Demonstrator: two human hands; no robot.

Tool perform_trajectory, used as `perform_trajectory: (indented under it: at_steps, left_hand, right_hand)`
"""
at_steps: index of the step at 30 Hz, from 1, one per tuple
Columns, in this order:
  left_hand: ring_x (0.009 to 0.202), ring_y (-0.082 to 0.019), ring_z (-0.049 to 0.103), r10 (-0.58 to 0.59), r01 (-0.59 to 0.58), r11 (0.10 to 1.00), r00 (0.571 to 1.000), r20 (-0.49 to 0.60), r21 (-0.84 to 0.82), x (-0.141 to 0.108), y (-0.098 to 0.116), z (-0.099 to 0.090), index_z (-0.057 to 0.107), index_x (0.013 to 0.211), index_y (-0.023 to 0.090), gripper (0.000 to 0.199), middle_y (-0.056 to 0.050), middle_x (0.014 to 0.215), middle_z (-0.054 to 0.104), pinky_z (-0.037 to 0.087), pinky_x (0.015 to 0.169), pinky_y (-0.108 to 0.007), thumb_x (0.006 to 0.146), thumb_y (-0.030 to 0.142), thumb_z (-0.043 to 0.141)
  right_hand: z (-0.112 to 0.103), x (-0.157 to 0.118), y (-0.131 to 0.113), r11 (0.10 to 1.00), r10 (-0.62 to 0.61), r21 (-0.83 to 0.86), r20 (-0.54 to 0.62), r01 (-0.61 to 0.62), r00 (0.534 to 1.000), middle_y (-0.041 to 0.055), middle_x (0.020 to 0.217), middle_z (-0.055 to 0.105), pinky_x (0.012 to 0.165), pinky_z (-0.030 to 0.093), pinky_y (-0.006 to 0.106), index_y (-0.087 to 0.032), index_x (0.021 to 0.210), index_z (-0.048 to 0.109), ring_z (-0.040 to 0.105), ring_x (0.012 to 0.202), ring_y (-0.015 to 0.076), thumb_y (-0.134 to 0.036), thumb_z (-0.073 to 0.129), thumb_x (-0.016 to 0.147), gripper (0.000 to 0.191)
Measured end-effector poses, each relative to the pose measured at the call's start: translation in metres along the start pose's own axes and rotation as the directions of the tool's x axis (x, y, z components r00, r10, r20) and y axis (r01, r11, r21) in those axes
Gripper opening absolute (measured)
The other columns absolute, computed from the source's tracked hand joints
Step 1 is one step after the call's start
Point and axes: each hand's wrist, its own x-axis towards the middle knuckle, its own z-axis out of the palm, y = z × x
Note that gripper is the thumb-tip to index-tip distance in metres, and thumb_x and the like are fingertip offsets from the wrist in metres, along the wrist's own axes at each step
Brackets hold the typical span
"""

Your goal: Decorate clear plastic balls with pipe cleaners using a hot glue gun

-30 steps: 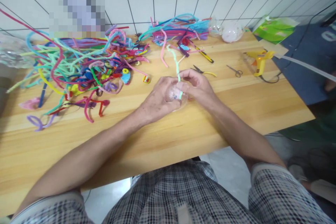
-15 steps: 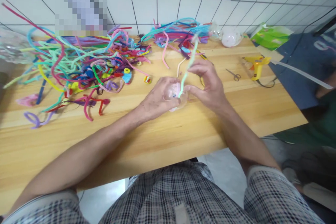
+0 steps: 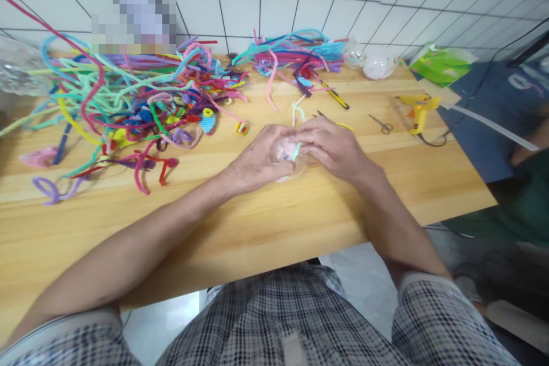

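Between my hands, above the wooden table [image 3: 223, 223], is a small clear plastic ball [image 3: 283, 152] with pale pink and a bit of blue inside. My left hand [image 3: 251, 163] is closed around its left side. A mint-green pipe cleaner [image 3: 296, 152] runs against the ball, and its far end bends out beyond my fingers. My right hand [image 3: 332, 148] is closed over it, fingertips pressed together at the ball's right side. Those fingers hide the middle of the pipe cleaner.
A tangled heap of pipe cleaners [image 3: 124, 91] covers the left. More pipe cleaners [image 3: 295, 54] lie at the back, near a yellow craft knife [image 3: 338, 97]. Right of my hands are scissors [image 3: 381, 124] and a yellow glue gun [image 3: 418, 110]. Another person's arm [image 3: 529, 166] shows far right.
My right hand has moved down and left, onto the ball. The mint-green pipe cleaner, which stood up long and straight, is now bent low under my fingers. My left hand keeps its hold.
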Motion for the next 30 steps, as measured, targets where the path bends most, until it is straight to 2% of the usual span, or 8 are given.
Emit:
perform_trajectory:
  at_steps: [5, 11, 18, 21, 23, 26, 28, 30]
  left_hand:
    - [0.132, -0.035, 0.067, -0.008, 0.007, 0.999, 1.0, 0.017, 0.04, 0.0, 0.003, -0.001, 0.067, 0.137, 0.025, 0.058, -0.009, 0.137, 0.071, 0.056, 0.119, -0.052, 0.081, 0.037, 0.081]
    - [0.134, -0.036, 0.066, -0.039, 0.038, 0.998, 0.999, 0.022, 0.04, -0.001, 0.006, -0.002, 0.066, 0.138, 0.023, 0.06, -0.011, 0.139, 0.069, 0.056, 0.119, -0.053, 0.081, 0.038, 0.08]
    - [0.133, -0.034, 0.066, -0.031, 0.031, 0.999, 0.999, -0.013, 0.035, -0.001, 0.002, 0.001, 0.064, 0.141, 0.022, 0.062, -0.011, 0.139, 0.069, 0.056, 0.117, -0.051, 0.081, 0.037, 0.076]
    - [0.135, -0.033, 0.066, 0.008, -0.007, 1.0, 0.999, -0.039, 0.023, -0.002, -0.001, 0.006, 0.064, 0.14, 0.024, 0.06, -0.01, 0.139, 0.07, 0.058, 0.114, -0.049, 0.082, 0.034, 0.076]
    - [0.137, -0.033, 0.066, 0.039, -0.038, 0.999, 0.997, -0.062, 0.021, -0.003, -0.002, 0.009, 0.064, 0.14, 0.025, 0.059, -0.01, 0.142, 0.069, 0.058, 0.115, -0.048, 0.083, 0.031, 0.077]
    - [0.138, -0.032, 0.066, 0.084, -0.078, 0.995, 0.993, -0.088, 0.064, -0.004, -0.002, 0.012, 0.064, 0.138, 0.026, 0.055, -0.009, 0.142, 0.071, 0.057, 0.117, -0.049, 0.084, 0.027, 0.077]
    - [0.136, -0.032, 0.066, 0.113, -0.103, 0.989, 0.989, -0.091, 0.107, -0.004, -0.002, 0.012, 0.064, 0.137, 0.026, 0.054, -0.008, 0.139, 0.073, 0.056, 0.118, -0.05, 0.085, 0.026, 0.077]
    - [0.135, -0.032, 0.067, 0.139, -0.126, 0.984, 0.986, -0.096, 0.128, -0.004, -0.004, 0.012, 0.063, 0.139, 0.026, 0.055, -0.008, 0.139, 0.074, 0.056, 0.118, -0.05, 0.085, 0.025, 0.077]
  right_hand:
    - [0.0, -0.002, 0.001, 0.999, 0.031, -0.032, -0.001, -0.031, 1.0, 0.0064, 0.116, 0.082, 0.091, 0.063, 0.041, -0.03, 0.111, 0.078, 0.078, 0.108, 0.0243, -0.046, 0.066, 0.115, 0.02]
    - [0.008, -0.005, 0.001, 0.985, 0.034, -0.167, -0.026, -0.038, 0.999, 0.0054, 0.104, 0.084, 0.083, 0.061, 0.04, -0.029, 0.111, 0.075, 0.079, 0.099, 0.0252, -0.051, 0.056, 0.118, 0.03]
    - [0.006, -0.004, -0.002, 0.994, 0.005, -0.105, -0.061, -0.011, 0.998, 0.006, 0.128, 0.086, 0.102, 0.067, 0.047, -0.031, 0.118, 0.078, 0.082, 0.119, 0.0269, -0.038, 0.065, 0.115, 0.014]
    - [0.008, -0.005, -0.002, 0.995, 0.058, -0.069, -0.116, -0.067, 0.992, 0.0059, 0.137, 0.083, 0.113, 0.065, 0.057, -0.036, 0.13, 0.076, 0.078, 0.13, 0.0305, -0.046, 0.069, 0.112, 0.021]
    - [0.012, -0.005, -0.001, 0.993, 0.083, -0.064, -0.211, -0.098, 0.974, 0.0062, 0.134, 0.081, 0.111, 0.065, 0.058, -0.039, 0.135, 0.074, 0.076, 0.131, 0.0319, -0.053, 0.074, 0.109, 0.03]
    - [0.019, -0.005, 0.003, 0.993, 0.105, -0.017, -0.328, -0.117, 0.939, 0.0047, 0.113, 0.081, 0.093, 0.066, 0.05, -0.037, 0.119, 0.076, 0.078, 0.109, 0.0288, -0.055, 0.081, 0.104, 0.024]
    - [0.024, -0.006, 0.005, 0.992, 0.128, 0.036, -0.339, -0.123, 0.932, 0.0025, 0.097, 0.078, 0.083, 0.063, 0.044, -0.032, 0.103, 0.076, 0.074, 0.091, 0.0242, -0.055, 0.079, 0.106, 0.024]
    - [0.027, -0.007, 0.005, 0.987, 0.158, 0.072, -0.319, -0.142, 0.935, 0.002, 0.092, 0.076, 0.08, 0.06, 0.041, -0.029, 0.098, 0.076, 0.07, 0.084, 0.0218, -0.057, 0.073, 0.109, 0.03]
